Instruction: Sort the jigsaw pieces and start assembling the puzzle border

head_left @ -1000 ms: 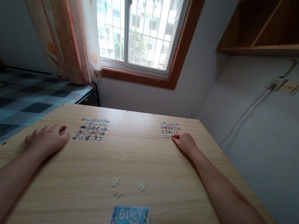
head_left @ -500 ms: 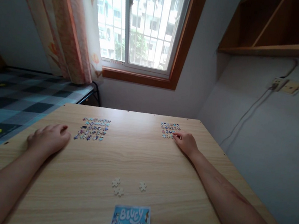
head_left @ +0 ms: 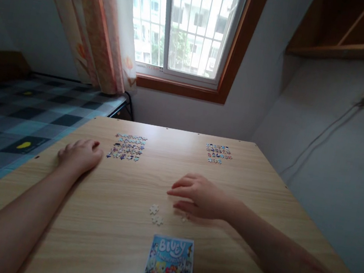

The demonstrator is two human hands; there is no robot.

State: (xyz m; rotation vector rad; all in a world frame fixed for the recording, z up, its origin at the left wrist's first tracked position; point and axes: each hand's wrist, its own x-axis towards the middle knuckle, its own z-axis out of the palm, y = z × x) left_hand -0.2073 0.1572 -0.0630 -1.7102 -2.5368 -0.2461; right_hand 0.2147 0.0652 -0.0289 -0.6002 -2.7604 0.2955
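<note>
Near the middle of the counter (head_left: 104,220), your right hand (head_left: 200,196) hangs palm down with its fingers loosely spread and the thumb parted from them, partly covering a pale puzzle piece (head_left: 185,218). Just left of that piece lie two more loose pieces (head_left: 157,220), close beside each other. They are cream-coloured and plain on the upper side, with the knobs and notches of a jigsaw clear along their outlines.

Farther off, you have two blocks of coloured pieces laid in rows. The left block (head_left: 127,146) runs to five rows, a busy mix of light blue, deep purple, near-black and touches of reddish brown; the right block (head_left: 217,153) is smaller, in four rows of similar colours, its nearest row shorter than the others. The prints on single pieces are too small to make out.

Your left hand (head_left: 80,154) rests on the counter just beside the left block, fingers bent — you cannot tell from here whether it holds anything. Closest to you lies the Bluey picture (head_left: 169,267): white title lettering on sky blue, a blurred second line, then a crowd of yellow, orange, red and blue figures.
</note>
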